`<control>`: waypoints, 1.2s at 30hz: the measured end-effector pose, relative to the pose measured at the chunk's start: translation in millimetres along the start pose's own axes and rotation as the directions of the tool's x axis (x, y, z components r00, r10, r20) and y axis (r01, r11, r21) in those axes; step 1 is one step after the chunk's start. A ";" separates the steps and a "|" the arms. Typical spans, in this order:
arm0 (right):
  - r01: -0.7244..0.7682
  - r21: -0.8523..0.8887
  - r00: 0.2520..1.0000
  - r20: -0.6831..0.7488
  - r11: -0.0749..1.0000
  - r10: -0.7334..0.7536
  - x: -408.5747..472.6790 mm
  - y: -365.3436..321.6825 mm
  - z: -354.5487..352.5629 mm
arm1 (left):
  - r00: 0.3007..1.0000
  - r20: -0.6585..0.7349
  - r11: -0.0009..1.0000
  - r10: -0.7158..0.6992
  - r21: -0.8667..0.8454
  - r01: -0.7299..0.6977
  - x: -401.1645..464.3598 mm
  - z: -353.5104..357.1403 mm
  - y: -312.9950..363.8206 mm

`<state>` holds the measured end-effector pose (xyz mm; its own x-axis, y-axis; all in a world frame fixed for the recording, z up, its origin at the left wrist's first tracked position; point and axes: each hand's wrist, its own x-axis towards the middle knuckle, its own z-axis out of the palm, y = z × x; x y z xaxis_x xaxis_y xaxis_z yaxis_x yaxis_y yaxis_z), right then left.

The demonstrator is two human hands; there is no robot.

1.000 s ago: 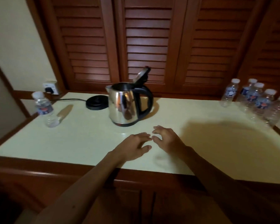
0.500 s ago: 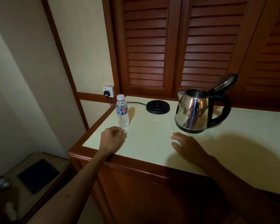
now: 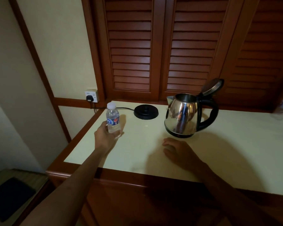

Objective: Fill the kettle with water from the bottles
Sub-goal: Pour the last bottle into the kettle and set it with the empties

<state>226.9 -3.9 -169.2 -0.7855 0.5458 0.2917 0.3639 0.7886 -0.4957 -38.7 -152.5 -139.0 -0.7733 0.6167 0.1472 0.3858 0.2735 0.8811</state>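
Bottle (image 3: 113,119) upright, cap up, left hand (image 3: 106,136) gripping base

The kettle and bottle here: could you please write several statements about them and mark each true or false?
1. The kettle has its lid raised. True.
2. The kettle sits on its black base. False: it stands on the counter beside the base.
3. The left hand grips the water bottle. True.
4. The bottle's cap is off. False: the white cap is on.
5. The right hand holds the kettle's handle. False: it rests on the counter in front of the kettle.
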 end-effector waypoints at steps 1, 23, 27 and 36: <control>-0.005 -0.004 1.000 0.003 1.000 0.005 0.1 0.4 0.0 | 1.000 0.029 1.000 0.011 -0.007 -0.010 -4.0 0.1 1.7; 0.058 -0.037 0.977 -0.202 0.998 -0.064 48.5 -117.0 -45.2 | 0.896 0.354 0.938 0.268 -0.309 -0.159 -73.6 47.2 22.0; 0.075 -0.197 0.985 -0.140 0.977 -0.104 58.5 -127.8 -54.8 | 0.890 0.366 0.926 0.273 -0.350 -0.139 -73.0 45.2 19.6; 0.190 -0.181 0.982 0.010 0.965 -0.191 58.1 -130.7 -68.2 | 0.884 0.365 0.919 0.291 -0.365 -0.151 -70.9 45.7 18.0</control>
<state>167.9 -55.9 -31.6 -0.8457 0.3821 0.3724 0.2929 0.9159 -0.2745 46.1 -157.6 -154.2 -0.3880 0.8945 0.2223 0.2875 -0.1117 0.9513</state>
